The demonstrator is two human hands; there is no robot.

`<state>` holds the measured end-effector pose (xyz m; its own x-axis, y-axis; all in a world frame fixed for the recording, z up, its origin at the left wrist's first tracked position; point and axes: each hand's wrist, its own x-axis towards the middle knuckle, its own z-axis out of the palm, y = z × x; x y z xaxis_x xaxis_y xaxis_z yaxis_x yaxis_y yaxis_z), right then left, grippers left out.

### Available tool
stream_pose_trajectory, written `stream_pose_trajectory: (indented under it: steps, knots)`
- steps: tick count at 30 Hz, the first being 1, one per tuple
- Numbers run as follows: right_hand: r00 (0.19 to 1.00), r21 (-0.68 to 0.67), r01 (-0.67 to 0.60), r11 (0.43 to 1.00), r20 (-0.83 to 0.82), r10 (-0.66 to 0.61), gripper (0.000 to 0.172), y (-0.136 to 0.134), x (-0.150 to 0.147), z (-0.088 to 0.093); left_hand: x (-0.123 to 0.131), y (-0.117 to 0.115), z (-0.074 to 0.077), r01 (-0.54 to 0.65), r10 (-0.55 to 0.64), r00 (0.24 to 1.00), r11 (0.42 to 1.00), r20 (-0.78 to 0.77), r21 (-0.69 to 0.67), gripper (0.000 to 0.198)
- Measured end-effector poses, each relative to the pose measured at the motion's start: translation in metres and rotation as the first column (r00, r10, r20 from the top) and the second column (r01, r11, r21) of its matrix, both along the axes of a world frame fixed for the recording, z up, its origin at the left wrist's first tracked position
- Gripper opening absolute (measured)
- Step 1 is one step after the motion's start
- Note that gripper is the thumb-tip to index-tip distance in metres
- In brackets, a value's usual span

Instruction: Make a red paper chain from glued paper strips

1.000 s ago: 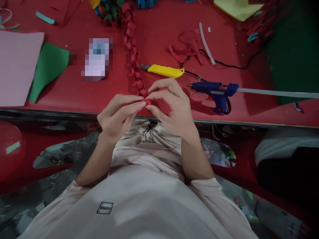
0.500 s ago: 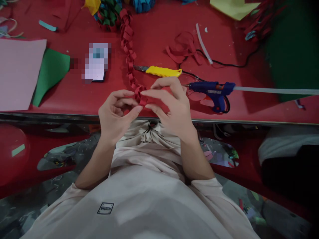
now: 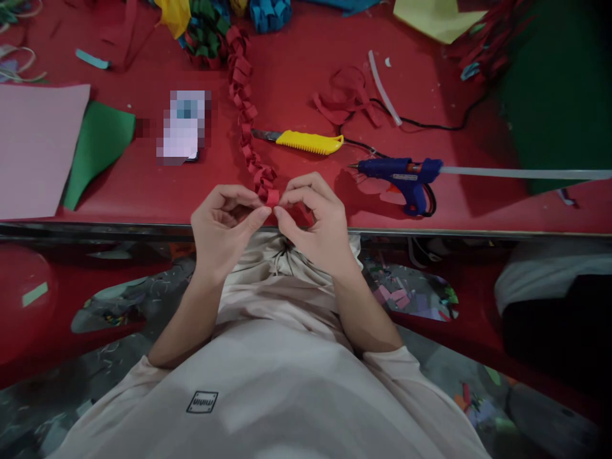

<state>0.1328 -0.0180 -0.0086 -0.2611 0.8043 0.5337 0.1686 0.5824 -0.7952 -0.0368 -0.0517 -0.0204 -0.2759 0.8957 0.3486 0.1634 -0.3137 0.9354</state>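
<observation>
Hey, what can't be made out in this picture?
All in head view:
Phone: details lost to pixelation.
Pink sheet: left side cut off by left edge.
Glue stick: far end cut off by right edge.
Red paper chain: end link partly hidden by left fingers and right fingers.

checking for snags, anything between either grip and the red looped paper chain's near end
Nothing visible: the left grip and right grip are at the near end of the red looped paper chain. The yellow-handled cutter lies beyond.
</observation>
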Motion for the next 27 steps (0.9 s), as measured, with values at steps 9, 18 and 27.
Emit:
stream_pose_trajectory:
  steps: [9,18,27]
  knots:
    - [0.998,0.007,-0.033,0.999,0.052,0.032,0.009,-0.0013,0.0015,-0.0005,-0.0011,-0.0008,-0.0004,0.022,-0.022,0.999,1.0,0.032,0.011,0.039]
    - [0.999,0.001,-0.039,0.999,-0.013,0.039,0.01,-0.0021,-0.0009,-0.0018,-0.0014,-0.0013,-0.0022,0.04,-0.04,0.999,0.999,0.013,-0.002,0.038]
    - [0.997,-0.014,-0.064,0.998,-0.033,0.063,0.014,0.0004,-0.0004,-0.0052,-0.0029,-0.003,-0.0059,-0.072,0.072,0.995,0.997,-0.064,-0.004,0.036]
